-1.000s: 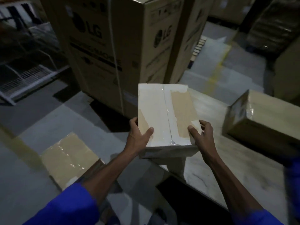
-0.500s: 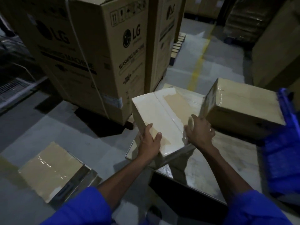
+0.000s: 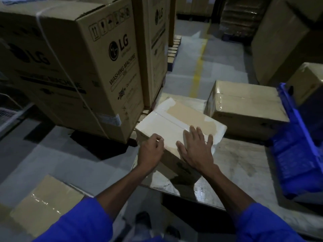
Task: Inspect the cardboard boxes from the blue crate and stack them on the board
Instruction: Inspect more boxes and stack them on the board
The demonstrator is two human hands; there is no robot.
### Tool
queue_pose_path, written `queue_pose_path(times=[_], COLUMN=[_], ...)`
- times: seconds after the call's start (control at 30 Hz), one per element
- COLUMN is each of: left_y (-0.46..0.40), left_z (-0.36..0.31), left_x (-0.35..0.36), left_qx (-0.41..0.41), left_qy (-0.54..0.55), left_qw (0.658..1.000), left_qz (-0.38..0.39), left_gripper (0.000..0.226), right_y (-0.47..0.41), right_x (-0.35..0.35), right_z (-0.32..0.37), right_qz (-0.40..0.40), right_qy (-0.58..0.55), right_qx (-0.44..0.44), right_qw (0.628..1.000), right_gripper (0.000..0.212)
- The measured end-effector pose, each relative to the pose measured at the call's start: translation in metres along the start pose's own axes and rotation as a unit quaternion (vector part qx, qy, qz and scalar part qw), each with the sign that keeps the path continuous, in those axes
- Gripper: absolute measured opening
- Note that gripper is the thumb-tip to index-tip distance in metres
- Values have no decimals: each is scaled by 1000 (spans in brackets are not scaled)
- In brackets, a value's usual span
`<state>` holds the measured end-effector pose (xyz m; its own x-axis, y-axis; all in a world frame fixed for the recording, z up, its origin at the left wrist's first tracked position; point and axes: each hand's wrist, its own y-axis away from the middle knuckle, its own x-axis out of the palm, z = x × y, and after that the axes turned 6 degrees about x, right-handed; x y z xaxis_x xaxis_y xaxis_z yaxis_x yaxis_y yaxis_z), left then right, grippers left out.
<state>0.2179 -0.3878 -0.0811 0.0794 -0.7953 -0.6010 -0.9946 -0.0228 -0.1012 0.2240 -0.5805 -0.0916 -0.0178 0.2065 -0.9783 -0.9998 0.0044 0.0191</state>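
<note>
Mostly brown cardboard, with a couple of blue bits

The small box (image 3: 174,126) was whitish with tan tape patches, the crate (image 3: 295,154) was bright blue like the sleeves (image 3: 78,222), the big cartons (image 3: 83,67) had black LG print, and the grey floor (image 3: 201,67) had a yellow stripe (image 3: 198,67).

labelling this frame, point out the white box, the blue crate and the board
white box (image 3: 176,123), head view, on its top face
blue crate (image 3: 295,154), head view, on its side wall
board (image 3: 244,163), head view, on its bare surface

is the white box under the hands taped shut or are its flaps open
Shut. The white box has its top flaps flat and closed, with glossy clear tape over the seam. The right hand lies flat on top.
</note>
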Motion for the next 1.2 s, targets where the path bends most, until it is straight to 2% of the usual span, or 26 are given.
queue_pose_path(times=[0.1,0.17,0.2,0.27,0.37,0.47,0.53,0.63,0.7,0.73,0.77,0.83,0.9,0.97,1.03,1.1,1.2], left_y=[-29,-49,-57,-72,-82,-86,-88,-92,-98,-101,-105,-119,-133,-133,-123,-117,-110], left_z=[1,2,4,16,44,58,61,65,66,65,65,76,90,84,65,62,67], left_x=[-11,-16,-17,-16,-11,-7,-7,-9,-10,-12,-14,-15,-17,-22,-28,-27,-33], left_qx=[106,140,128,57,-3,-29,-35,-39,-51,-56,-64,-73,-95,-103,-94,-90,-83], left_qy=[-72,-131,-156,-176,-118,-80,-53,-30,-40,-37,-20,39,88,125,183,231,271], left_qw=[991,980,979,982,984,988,989,987,981,977,972,958,937,922,911,902,899], left_qz=[-45,-51,-36,32,131,130,132,156,182,201,224,276,323,351,357,354,333], left_gripper=[16,17,22,46,79,87,88,93,101,107,111,117,125,118,95,82,89], right_y=[1,3,4,5,9,11,10,8,8,8,8,8,8,8,10,13,20], right_x=[-4,-7,-8,-11,-10,-3,-3,-2,-3,-4,-7,-14,-20,-24,-24,-26,-34], right_z=[-11,-22,-29,-38,-41,-37,-37,-47,-57,-60,-62,-64,-65,-67,-68,-69,-73], right_qz=[11,19,22,24,-2,-95,-133,-115,-79,-54,-33,-10,7,18,33,29,0], right_qy=[-1,5,4,-1,-25,-36,-41,-154,-271,-323,-359,-383,-397,-423,-458,-485,-485], right_qx=[-17,-35,-42,-48,-21,70,166,306,358,371,375,353,329,313,302,295,275], right_qw=[1000,999,999,999,999,992,976,932,890,869,854,853,857,850,835,823,830], right_gripper=[81,81,80,75,63,55,56,76,97,100,98,88,64,40,40,43,35])
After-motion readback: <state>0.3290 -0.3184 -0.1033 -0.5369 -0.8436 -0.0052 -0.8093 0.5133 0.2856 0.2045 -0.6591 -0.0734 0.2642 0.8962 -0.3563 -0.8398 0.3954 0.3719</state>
